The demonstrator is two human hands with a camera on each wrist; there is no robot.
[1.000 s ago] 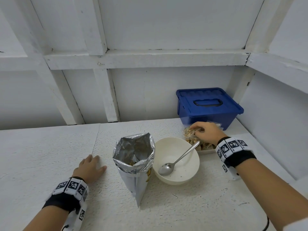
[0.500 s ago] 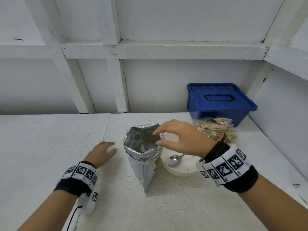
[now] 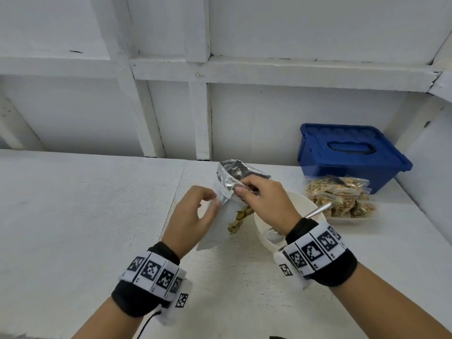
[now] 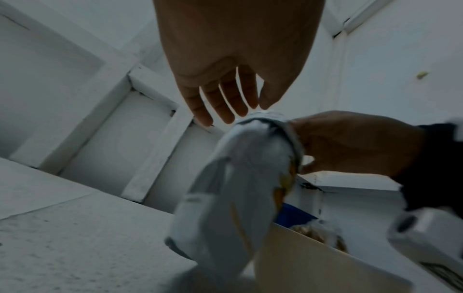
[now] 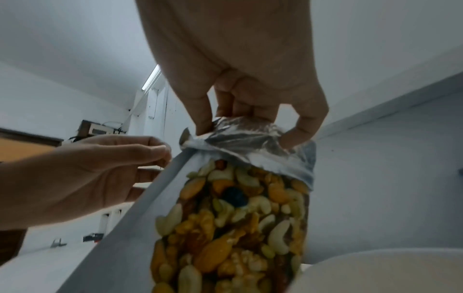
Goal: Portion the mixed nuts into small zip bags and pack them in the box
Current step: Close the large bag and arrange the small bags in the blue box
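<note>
Beside bowl [image 3: 307, 204], nut pouch [image 5: 233, 218] in right hand [image 3: 266, 204]

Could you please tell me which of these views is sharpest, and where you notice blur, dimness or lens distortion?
Head view: sharpest and evenly lit, though the wall beams bow from the wide lens. Left wrist view: dim, the nut bag smeared with blur. Right wrist view: the nuts are fairly clear through the bag's window, the right hand looms large and soft-edged.
</note>
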